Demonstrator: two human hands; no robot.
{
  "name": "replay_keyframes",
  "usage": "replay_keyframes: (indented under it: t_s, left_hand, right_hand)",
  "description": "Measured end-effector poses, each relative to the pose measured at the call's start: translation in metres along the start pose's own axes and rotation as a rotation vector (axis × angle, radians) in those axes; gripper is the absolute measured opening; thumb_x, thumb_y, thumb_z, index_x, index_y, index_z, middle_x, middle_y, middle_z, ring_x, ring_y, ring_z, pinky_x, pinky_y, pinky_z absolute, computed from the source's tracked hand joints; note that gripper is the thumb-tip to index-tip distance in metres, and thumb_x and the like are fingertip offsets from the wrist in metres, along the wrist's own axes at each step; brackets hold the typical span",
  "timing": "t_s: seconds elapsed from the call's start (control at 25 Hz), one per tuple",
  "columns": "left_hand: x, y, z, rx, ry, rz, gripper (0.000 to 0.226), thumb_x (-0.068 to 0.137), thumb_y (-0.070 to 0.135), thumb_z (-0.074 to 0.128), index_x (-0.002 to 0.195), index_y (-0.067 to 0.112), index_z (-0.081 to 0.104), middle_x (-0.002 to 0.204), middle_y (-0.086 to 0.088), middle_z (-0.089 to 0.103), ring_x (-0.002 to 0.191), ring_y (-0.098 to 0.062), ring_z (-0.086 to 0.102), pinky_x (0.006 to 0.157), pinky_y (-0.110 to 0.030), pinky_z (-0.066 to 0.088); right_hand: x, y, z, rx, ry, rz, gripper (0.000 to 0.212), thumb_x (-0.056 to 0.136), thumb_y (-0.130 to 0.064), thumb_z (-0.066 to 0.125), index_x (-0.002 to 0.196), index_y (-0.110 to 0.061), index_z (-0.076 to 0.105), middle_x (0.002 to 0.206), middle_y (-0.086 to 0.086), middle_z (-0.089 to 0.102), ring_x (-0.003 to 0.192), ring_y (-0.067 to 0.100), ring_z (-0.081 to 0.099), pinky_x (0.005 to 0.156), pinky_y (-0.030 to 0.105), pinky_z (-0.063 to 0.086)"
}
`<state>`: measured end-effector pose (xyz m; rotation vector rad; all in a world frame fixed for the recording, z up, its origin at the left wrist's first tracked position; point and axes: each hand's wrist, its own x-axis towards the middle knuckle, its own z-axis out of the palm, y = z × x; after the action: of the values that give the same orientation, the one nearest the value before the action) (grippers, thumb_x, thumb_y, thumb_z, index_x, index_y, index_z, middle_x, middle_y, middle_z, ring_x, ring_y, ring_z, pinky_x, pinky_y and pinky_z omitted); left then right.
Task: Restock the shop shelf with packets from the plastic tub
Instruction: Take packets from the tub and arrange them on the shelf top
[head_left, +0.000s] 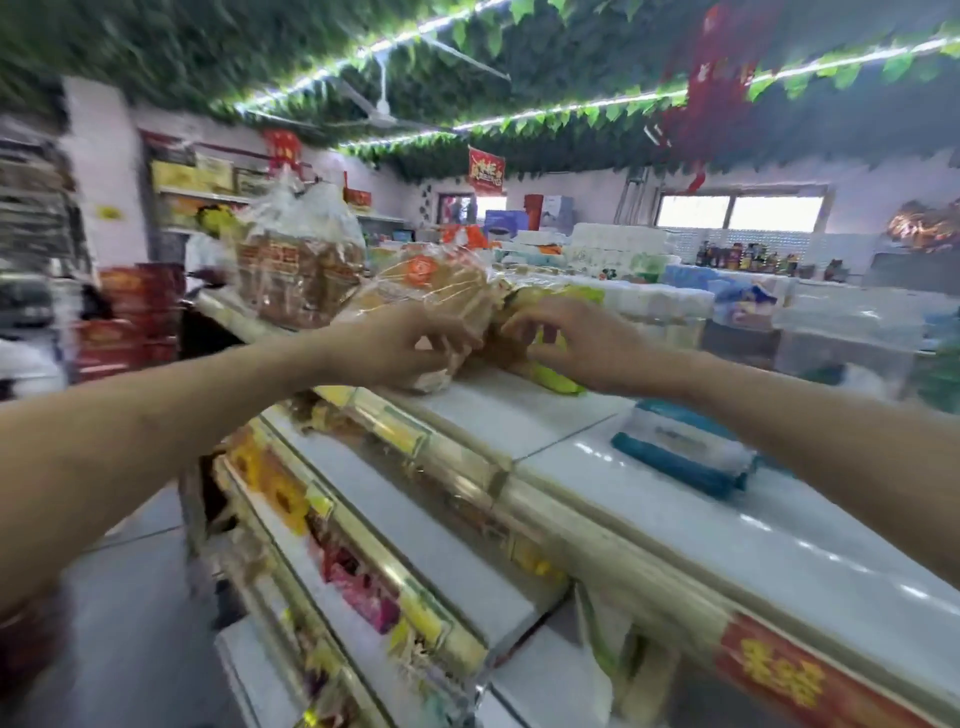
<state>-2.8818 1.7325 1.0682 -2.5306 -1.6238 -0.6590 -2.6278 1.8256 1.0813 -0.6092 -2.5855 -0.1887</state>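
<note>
White shelf (519, 421), stepped, rising from lower left to a flat top at centre and right. Price strips along each tier edge, blurred goods on the tiers below the top. Wrapped bundle (301, 260) of brown goods in clear film, standing at the far left end of the shelf top. Packet (431, 288), clear, holding pale brown rounds under an orange label, lying tilted on the shelf top just right of the bundle. Blue-and-white pack (685, 452), flat on the shelf top, well right of the packet. Left hand (400, 348), reaching in over the shelf's front edge, fingers curled round the packet's near end, gripping it. Right hand (576, 343), above the shelf top at the packet's right end, fingers bent with tips against the film; pinching or merely touching not discernible through the blur. Yellow-green pack (558, 376), on the shelf top beneath the right hand, touching the packet.
</note>
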Motion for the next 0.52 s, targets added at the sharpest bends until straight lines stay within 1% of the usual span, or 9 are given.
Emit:
replay_keyframes:
  t_s: [0.08, 0.2, 0.32, 0.36, 0.48, 0.52]
  left_hand:
    - [-0.069, -0.035, -0.011, 0.025, -0.022, -0.154, 0.035, 0.101, 0.018, 0.061, 0.133, 0.033, 0.065, 0.115, 0.014, 0.066, 0.103, -0.003, 0.064, 0.088, -0.029, 0.053]
    - [-0.172, -0.067, -0.014, 0.062, -0.058, -0.368, 0.037, 0.100, 0.015, 0.062, 0.133, 0.031, 0.066, 0.112, 0.014, 0.070, 0.099, 0.001, 0.065, 0.085, -0.026, 0.053]
    - [-0.260, -0.079, 0.001, 0.095, -0.119, -0.543, 0.034, 0.099, 0.012, 0.062, 0.127, 0.029, 0.071, 0.108, 0.009, 0.074, 0.097, -0.008, 0.068, 0.086, -0.030, 0.054]
    - [-0.290, -0.082, 0.009, 0.098, -0.161, -0.610, 0.034, 0.098, 0.012, 0.061, 0.126, 0.029, 0.071, 0.108, 0.009, 0.074, 0.096, -0.007, 0.067, 0.087, -0.029, 0.053]
    - [-0.371, -0.079, 0.042, 0.048, -0.234, -0.733, 0.035, 0.094, 0.014, 0.060, 0.122, 0.030, 0.073, 0.105, 0.015, 0.070, 0.091, 0.009, 0.062, 0.088, -0.023, 0.051]
    - [-0.395, -0.077, 0.056, 0.027, -0.242, -0.769, 0.036, 0.092, 0.015, 0.060, 0.120, 0.031, 0.074, 0.104, 0.017, 0.069, 0.090, 0.010, 0.062, 0.088, -0.023, 0.051]
  right_hand:
    - [0.036, -0.049, 0.042, 0.070, -0.055, -0.121, 0.031, 0.091, -0.018, 0.062, 0.121, -0.025, 0.067, 0.102, -0.011, 0.063, 0.089, 0.009, 0.057, 0.084, 0.038, 0.052]
    - [0.072, -0.134, 0.100, 0.175, -0.190, -0.287, 0.030, 0.095, -0.021, 0.063, 0.125, -0.024, 0.067, 0.102, -0.010, 0.061, 0.084, 0.004, 0.053, 0.082, 0.029, 0.048]
    - [0.080, -0.206, 0.159, 0.239, -0.376, -0.407, 0.032, 0.097, -0.024, 0.062, 0.129, -0.026, 0.065, 0.110, -0.007, 0.062, 0.094, 0.009, 0.055, 0.086, 0.031, 0.046]
    - [0.076, -0.227, 0.181, 0.265, -0.419, -0.438, 0.033, 0.097, -0.024, 0.061, 0.130, -0.025, 0.065, 0.113, -0.006, 0.062, 0.097, 0.010, 0.056, 0.088, 0.032, 0.047]
    - [0.049, -0.271, 0.248, 0.335, -0.522, -0.455, 0.031, 0.094, -0.022, 0.060, 0.124, -0.026, 0.068, 0.113, -0.005, 0.066, 0.102, 0.013, 0.061, 0.092, 0.033, 0.050]
    - [0.038, -0.283, 0.269, 0.357, -0.563, -0.450, 0.029, 0.094, -0.022, 0.061, 0.122, -0.026, 0.069, 0.112, -0.004, 0.066, 0.101, 0.014, 0.061, 0.091, 0.033, 0.049]
